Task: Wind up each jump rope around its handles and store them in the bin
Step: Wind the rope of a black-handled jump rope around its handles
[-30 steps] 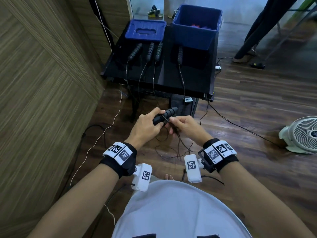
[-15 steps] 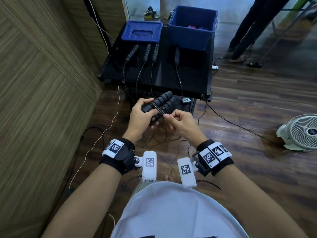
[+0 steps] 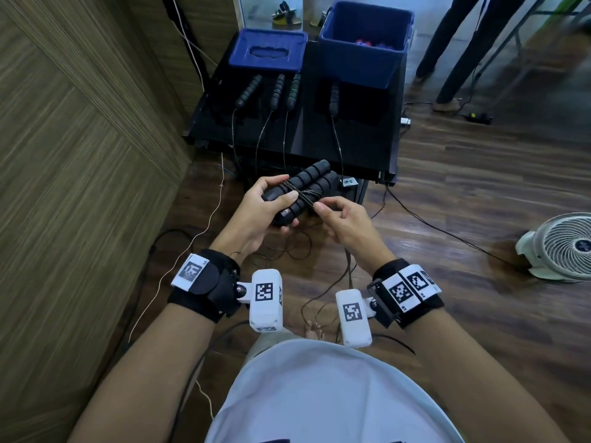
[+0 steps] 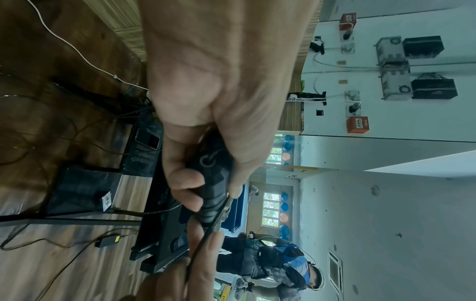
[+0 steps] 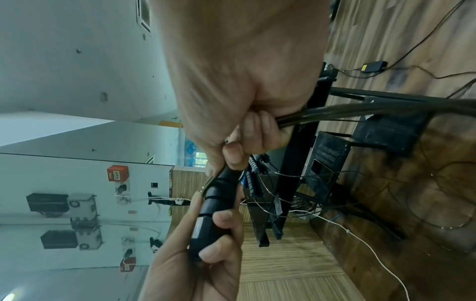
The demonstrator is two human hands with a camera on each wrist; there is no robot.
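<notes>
The person's left hand [image 3: 256,207] is wrapped around a pair of black handles [image 3: 303,190] held side by side, thumb laid across the top, fingers curled underneath. Just off that thumb tip, a few turns of thin cord [image 3: 305,196] cross both grips. The right hand [image 3: 343,223] sits close beside the left, its thumb and forefinger pinching the cord right where it leaves the bundle; the other fingers are folded in, and in the right wrist view the cord passes through the closed palm. Below both hands the rest of the rope hangs in loose loops [image 3: 297,247] toward the floor. Beyond the hands, on the black table [image 3: 361,145], four more handles [image 3: 275,91] lie in a row with their cords trailing over the near edge, and the blue bin [image 3: 364,63] stands at the far end, with its lid [image 3: 268,55] beside it. From where things stand, the winding looks barely begun. I'd worry the turns could slide along the ribbed grips if the pinch slackens, since only the left thumb pins them. The two handles might also scissor apart under a tight pull. The dangling slack looks apt to knot on itself, or catch the cords draped off the table just ahead of the knuckles.
</notes>
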